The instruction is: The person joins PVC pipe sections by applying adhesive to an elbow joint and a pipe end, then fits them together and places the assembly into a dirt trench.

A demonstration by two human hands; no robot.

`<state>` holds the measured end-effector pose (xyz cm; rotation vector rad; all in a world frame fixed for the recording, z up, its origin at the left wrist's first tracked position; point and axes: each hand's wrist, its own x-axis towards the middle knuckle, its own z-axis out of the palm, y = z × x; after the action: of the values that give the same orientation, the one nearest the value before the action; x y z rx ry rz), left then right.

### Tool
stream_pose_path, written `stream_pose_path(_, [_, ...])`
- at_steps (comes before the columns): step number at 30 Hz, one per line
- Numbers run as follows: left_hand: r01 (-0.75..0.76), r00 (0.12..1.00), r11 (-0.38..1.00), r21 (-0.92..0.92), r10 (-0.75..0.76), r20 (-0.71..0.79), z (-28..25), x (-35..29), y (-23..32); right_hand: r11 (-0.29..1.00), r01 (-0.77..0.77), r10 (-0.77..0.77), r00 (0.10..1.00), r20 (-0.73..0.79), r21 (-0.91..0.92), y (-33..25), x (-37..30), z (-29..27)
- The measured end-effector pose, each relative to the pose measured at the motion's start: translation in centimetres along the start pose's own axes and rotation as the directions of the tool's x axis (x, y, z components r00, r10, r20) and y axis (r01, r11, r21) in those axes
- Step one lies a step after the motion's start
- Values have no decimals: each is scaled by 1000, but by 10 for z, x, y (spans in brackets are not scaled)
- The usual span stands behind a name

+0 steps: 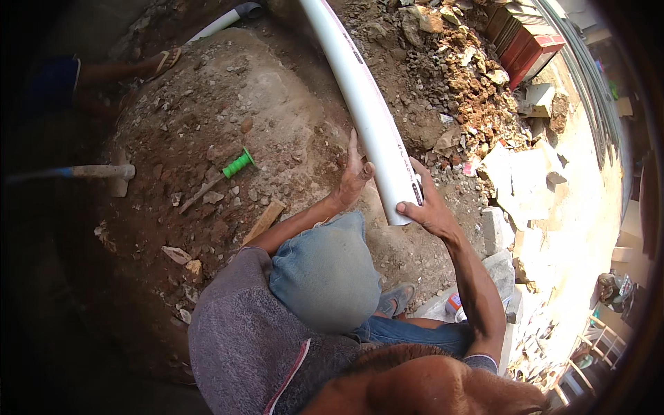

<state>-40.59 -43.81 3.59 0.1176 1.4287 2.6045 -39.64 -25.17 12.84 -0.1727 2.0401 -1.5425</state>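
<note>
A long white plastic pipe [366,114] slants from the top of the view down to its near end in front of me. My right hand [436,211] grips that near end from the right, thumb laid over the top edge. On the pipe's left side is my left hand [353,183], its fingers stretched up beside the wall and its thumb close to it. Whether the left palm touches the pipe I cannot tell. To the left on the dirt lies a chisel with a green ribbed grip [238,164]. My bent knee [328,277] is below the left hand.
A hammer [104,171] and another person's sandalled foot [166,62] are at the left. A wood offcut [264,221] lies near my left forearm. Broken rubble [477,83] and a red box [529,48] are at upper right. Another pipe [218,24] lies far off.
</note>
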Motion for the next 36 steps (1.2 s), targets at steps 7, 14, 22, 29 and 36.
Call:
stream_pose_path(7, [41, 942, 937, -346, -151, -298, -27, 52, 13, 972, -59, 73, 996, 54, -227, 11, -63, -4])
stream_pose_path(14, [54, 879, 970, -235, -158, -449, -61, 73, 7, 941, -188, 210, 976, 48, -282, -5, -83, 6])
stream_pose_path(22, [134, 788, 942, -306, -289, -544, -110, 79, -33, 944, -185, 209, 976, 62, -275, 1, -51, 18])
stream_pose_path(29, [82, 846, 929, -362, -257, -468, -164, 117, -24, 946, -206, 214, 977, 5, -249, 3, 2, 38])
stream_pose_path(36, [80, 829, 956, -281, -220, -514, -200, 130, 1, 924, -258, 264, 964, -17, -281, -21, 33, 59])
